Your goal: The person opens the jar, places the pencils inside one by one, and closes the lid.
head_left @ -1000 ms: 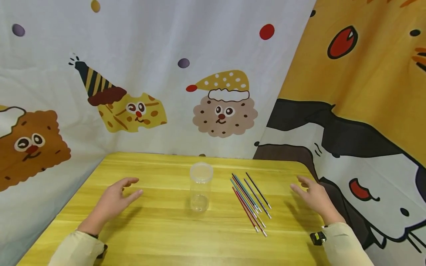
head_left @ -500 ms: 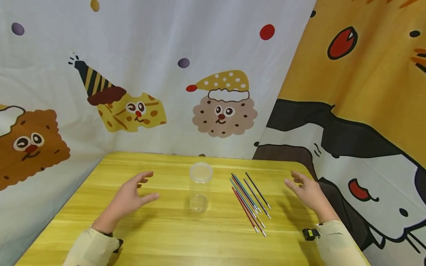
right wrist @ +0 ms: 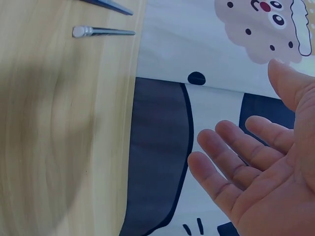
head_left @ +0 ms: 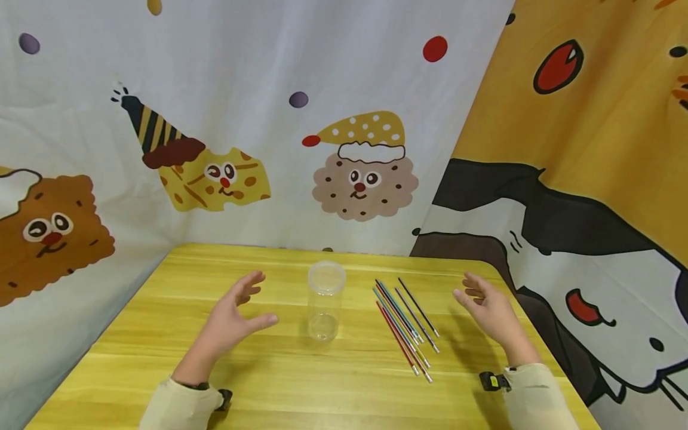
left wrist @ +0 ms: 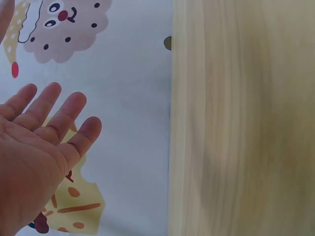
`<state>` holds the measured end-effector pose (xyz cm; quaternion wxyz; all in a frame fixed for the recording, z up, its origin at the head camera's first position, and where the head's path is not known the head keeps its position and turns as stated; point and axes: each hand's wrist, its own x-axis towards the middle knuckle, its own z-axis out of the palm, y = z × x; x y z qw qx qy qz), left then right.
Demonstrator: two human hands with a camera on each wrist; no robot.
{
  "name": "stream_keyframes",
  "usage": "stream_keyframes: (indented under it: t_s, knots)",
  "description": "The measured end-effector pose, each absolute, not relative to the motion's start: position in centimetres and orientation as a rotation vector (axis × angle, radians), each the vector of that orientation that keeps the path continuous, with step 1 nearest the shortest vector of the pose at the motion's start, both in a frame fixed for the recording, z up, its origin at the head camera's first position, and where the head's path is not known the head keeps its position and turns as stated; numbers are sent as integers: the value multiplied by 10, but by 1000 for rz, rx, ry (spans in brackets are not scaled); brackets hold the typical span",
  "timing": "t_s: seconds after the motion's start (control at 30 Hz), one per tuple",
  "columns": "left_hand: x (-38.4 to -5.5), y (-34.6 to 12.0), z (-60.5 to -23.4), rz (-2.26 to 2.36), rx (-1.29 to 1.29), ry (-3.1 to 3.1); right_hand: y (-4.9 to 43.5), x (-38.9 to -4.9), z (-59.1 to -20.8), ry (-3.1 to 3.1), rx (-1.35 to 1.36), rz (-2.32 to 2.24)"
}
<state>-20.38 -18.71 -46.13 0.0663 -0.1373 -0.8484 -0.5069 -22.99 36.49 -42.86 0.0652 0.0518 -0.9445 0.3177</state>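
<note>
A clear, see-through plastic jar (head_left: pixel 324 304) stands upright near the middle of the table. To its right lie several pencils (head_left: pixel 407 327) in red, blue and dark colours, roughly side by side, their pale ends toward me. My left hand (head_left: pixel 231 319) hovers left of the jar, thumb and fingers spread, touching nothing. Right of the pencils, my right hand (head_left: pixel 489 310) hangs over the table, holding nothing. In the left wrist view the left hand (left wrist: pixel 39 142) shows relaxed fingers. One dark pencil (right wrist: pixel 106 32) appears above the right hand (right wrist: pixel 261 172) in the right wrist view.
The yellow wood-grain table (head_left: pixel 301 388) ends at a white curtain (head_left: pixel 242 71) with cartoon prints behind it. On the right hangs an orange, black and white printed cloth (head_left: pixel 537 197) close to the table's edge.
My left hand has moved right, closer to the jar, and its fingers have spread. My right hand has shifted slightly left toward the pencils. Jar and pencils have stayed put.
</note>
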Motion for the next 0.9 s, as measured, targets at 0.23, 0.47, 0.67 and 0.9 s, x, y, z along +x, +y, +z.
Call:
stream_keyframes:
  t_s: [0.23, 0.47, 0.67, 0.9]
  knots:
    - [-201, -180, -463, -1588, -416, -2542, 356, -225, -426, -2820, 174, 964]
    - [-199, -172, -464, -1561, -436, -2548, 343, -222, -420, -2785, 230, 963]
    - [-200, -165, -464, -1560, -452, -2555, 334, -223, -419, -2776, 267, 968]
    - [-201, -154, -466, -1629, -459, -2571, 324, -224, -424, -2759, 324, 957]
